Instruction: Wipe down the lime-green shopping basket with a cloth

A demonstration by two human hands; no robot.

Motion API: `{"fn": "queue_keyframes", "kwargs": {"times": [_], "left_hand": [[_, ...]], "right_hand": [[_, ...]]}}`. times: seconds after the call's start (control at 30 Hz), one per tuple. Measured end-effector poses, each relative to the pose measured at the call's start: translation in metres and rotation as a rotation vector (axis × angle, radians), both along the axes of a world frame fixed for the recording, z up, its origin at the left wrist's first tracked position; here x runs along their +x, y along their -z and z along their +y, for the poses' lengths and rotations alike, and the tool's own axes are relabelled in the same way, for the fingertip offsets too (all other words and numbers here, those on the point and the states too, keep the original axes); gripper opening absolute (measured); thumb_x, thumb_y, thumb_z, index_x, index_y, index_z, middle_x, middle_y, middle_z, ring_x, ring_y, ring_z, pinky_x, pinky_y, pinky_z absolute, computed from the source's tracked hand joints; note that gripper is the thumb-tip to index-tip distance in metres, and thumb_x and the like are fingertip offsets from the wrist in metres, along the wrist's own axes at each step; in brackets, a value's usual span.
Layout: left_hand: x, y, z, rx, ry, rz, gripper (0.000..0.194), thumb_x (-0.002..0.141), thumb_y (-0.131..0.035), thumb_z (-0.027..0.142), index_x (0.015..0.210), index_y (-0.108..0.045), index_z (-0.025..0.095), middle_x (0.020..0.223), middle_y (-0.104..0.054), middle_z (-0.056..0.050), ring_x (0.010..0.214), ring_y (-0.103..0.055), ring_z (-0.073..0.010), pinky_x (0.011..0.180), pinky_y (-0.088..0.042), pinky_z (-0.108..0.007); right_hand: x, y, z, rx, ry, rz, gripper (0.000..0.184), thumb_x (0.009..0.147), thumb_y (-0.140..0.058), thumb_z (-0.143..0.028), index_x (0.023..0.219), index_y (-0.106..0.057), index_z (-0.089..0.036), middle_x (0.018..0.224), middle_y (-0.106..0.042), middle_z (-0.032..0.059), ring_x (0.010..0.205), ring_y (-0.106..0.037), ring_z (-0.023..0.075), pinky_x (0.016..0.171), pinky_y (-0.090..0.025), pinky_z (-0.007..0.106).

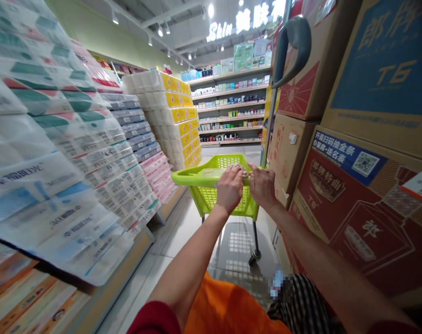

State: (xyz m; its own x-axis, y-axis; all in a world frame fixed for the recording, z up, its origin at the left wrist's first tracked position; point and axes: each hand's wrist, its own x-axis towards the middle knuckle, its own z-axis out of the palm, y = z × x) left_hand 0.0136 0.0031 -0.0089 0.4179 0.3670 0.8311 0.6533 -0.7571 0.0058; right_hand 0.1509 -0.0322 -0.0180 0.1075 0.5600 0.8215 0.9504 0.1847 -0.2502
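Ahead of me is a lime-green plastic shopping cart [193, 177] with a lattice basket and dark legs on castors. My left hand [229, 188] is closed over the middle of its handlebar, fingers wrapped round. Close beside it, my right hand [263, 185] grips the bar's right part, near its end. A small pale, beaded-looking item shows between the two hands at the bar; its kind is not clear. Part of the basket is hidden behind my hands.
Plastic-wrapped tissue packs [86, 139] are stacked along the left, with yellow-fronted packs [179, 125] further on. Liquor cartons [367, 199] rise close on the right, with a grey looped handle [294, 51] standing before them. Shelves [228, 104] of small goods cross the far end. Tiled floor [176, 241] lies between.
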Motion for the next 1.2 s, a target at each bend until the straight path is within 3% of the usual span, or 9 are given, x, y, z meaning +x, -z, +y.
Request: {"fn": "queue_keyframes", "kwargs": {"times": [0.07,0.23,0.43,0.63,0.83,1.07,1.2], "left_hand": [[0.001,0.001,0.0,0.02,0.02,0.023,0.028,0.085,-0.041,0.019,0.106,-0.058,0.016,0.116,-0.059,-0.007,0.115,-0.047,-0.0207,0.1,-0.038,-0.036],[-0.025,0.001,0.013,-0.031,-0.173,-0.223,0.029,0.087,-0.036,0.021,0.102,-0.059,0.014,0.111,-0.06,-0.011,0.109,-0.051,-0.0204,0.097,-0.04,-0.039],[-0.005,0.004,0.003,0.009,0.026,0.003,0.029,0.085,-0.039,0.018,0.108,-0.057,0.016,0.118,-0.058,-0.008,0.118,-0.044,-0.0202,0.101,-0.036,-0.038],[-0.036,0.0,0.021,-0.052,-0.184,-0.218,0.03,0.087,-0.035,0.02,0.102,-0.059,0.013,0.111,-0.06,-0.013,0.108,-0.051,-0.0215,0.096,-0.04,-0.041],[0.007,0.001,0.001,0.003,0.048,0.04,0.028,0.084,-0.041,0.018,0.107,-0.057,0.016,0.118,-0.057,-0.009,0.117,-0.044,-0.0208,0.101,-0.036,-0.038],[-0.023,-0.001,0.016,-0.059,-0.166,-0.204,0.03,0.087,-0.035,0.021,0.102,-0.059,0.013,0.112,-0.06,-0.012,0.11,-0.05,-0.0207,0.097,-0.039,-0.04],[0.006,0.0,0.004,-0.025,0.012,0.015,0.027,0.084,-0.041,0.018,0.105,-0.058,0.016,0.117,-0.058,-0.009,0.116,-0.045,-0.0203,0.101,-0.036,-0.038]], "right_hand": [[0.003,0.001,0.001,0.006,-0.013,-0.017,0.04,0.078,-0.036,-0.012,0.116,-0.05,-0.014,0.083,-0.068,0.0056,0.078,-0.056,0.0188,0.082,-0.027,0.033],[0.007,0.005,0.005,0.061,-0.033,0.013,0.04,0.078,-0.036,-0.012,0.116,-0.05,-0.015,0.08,-0.068,0.003,0.076,-0.057,0.0176,0.081,-0.026,0.033],[0.006,0.005,0.004,0.059,-0.036,-0.003,0.041,0.077,-0.036,-0.012,0.116,-0.049,-0.016,0.083,-0.069,0.0033,0.076,-0.056,0.018,0.081,-0.026,0.033],[0.01,0.006,0.005,0.084,-0.02,0.038,0.041,0.076,-0.037,-0.011,0.115,-0.05,-0.017,0.079,-0.068,0.0017,0.076,-0.057,0.0177,0.081,-0.026,0.033],[0.01,0.006,0.004,0.077,-0.037,0.007,0.041,0.077,-0.036,-0.012,0.115,-0.05,-0.016,0.081,-0.068,0.0029,0.078,-0.057,0.0179,0.081,-0.028,0.032],[0.01,0.006,0.005,0.097,-0.032,0.034,0.04,0.077,-0.036,-0.011,0.114,-0.051,-0.016,0.078,-0.068,0.0014,0.076,-0.057,0.0173,0.081,-0.028,0.032],[0.007,0.005,0.004,0.078,-0.037,0.009,0.04,0.077,-0.035,-0.012,0.114,-0.051,-0.015,0.08,-0.068,0.004,0.076,-0.057,0.0183,0.08,-0.028,0.033]]}}
